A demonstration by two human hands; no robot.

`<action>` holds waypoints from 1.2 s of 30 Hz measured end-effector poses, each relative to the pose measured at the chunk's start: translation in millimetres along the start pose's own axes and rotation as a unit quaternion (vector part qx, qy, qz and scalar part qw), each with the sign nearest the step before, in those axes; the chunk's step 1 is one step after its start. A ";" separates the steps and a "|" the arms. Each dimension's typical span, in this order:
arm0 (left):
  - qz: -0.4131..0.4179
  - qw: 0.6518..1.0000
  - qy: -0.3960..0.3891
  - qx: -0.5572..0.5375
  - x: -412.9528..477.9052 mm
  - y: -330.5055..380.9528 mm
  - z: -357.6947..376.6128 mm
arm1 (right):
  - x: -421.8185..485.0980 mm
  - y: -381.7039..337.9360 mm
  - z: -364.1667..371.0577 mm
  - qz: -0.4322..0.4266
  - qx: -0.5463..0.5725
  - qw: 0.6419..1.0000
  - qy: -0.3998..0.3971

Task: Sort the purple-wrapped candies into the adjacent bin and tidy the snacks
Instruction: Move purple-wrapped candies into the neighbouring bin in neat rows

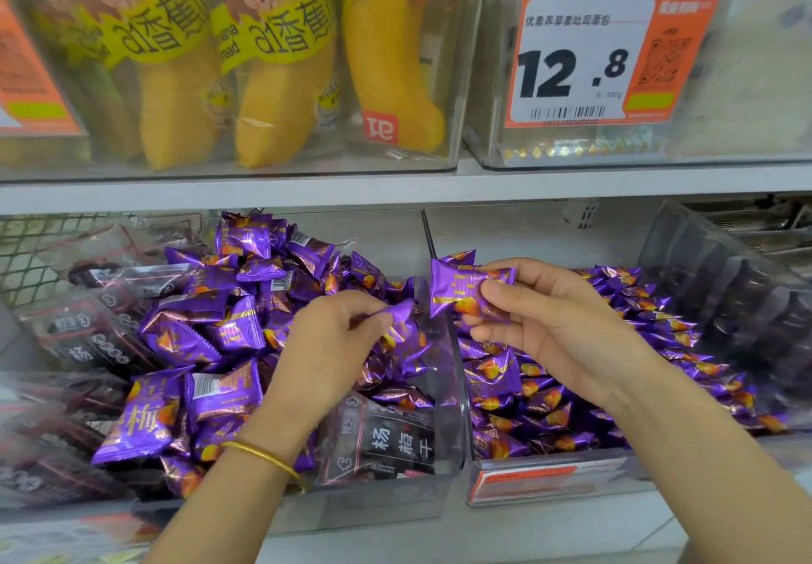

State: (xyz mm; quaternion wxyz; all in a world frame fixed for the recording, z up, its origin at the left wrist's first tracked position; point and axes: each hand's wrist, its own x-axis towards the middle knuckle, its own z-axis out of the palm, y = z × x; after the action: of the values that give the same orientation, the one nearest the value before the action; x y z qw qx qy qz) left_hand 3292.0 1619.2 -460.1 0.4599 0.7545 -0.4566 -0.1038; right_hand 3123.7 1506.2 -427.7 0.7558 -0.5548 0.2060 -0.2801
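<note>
Our left grip (334, 335) and right grip (549, 326) each pinch a purple candy (465, 286) by the right bin (527, 475); loose pinches could drop them.

Likely a snack shop, price tag (584, 58), clear shelf bins (373, 506)

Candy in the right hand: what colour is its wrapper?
The candy is shiny purple with gold lettering, orange print; head view.
</note>
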 end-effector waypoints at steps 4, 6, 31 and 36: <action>-0.118 0.961 0.049 -0.246 -4.7 12.6 -11.2 | -1.5 -0.1 6.9 -0.013 -0.018 1.000 -0.011; -0.147 0.926 0.037 -0.345 -7.9 20.0 -13.3 | -3.2 1.6 12.3 -0.033 -0.063 0.997 -0.005; 0.097 0.894 -0.071 0.431 71.6 -13.2 -38.2 | 20.0 2.0 -17.8 0.009 0.098 0.995 -0.033; 0.123 0.921 0.069 0.362 36.1 22.4 -64.4 | 11.1 -7.6 -37.6 0.012 0.089 0.996 0.003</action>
State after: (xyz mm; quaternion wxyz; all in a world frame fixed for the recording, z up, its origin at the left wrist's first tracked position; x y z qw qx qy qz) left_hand 3336.1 1625.9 -397.1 0.1946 0.8127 -0.5196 0.1780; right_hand 3107.2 1470.0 -431.7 0.8048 -0.4822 0.1898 -0.2896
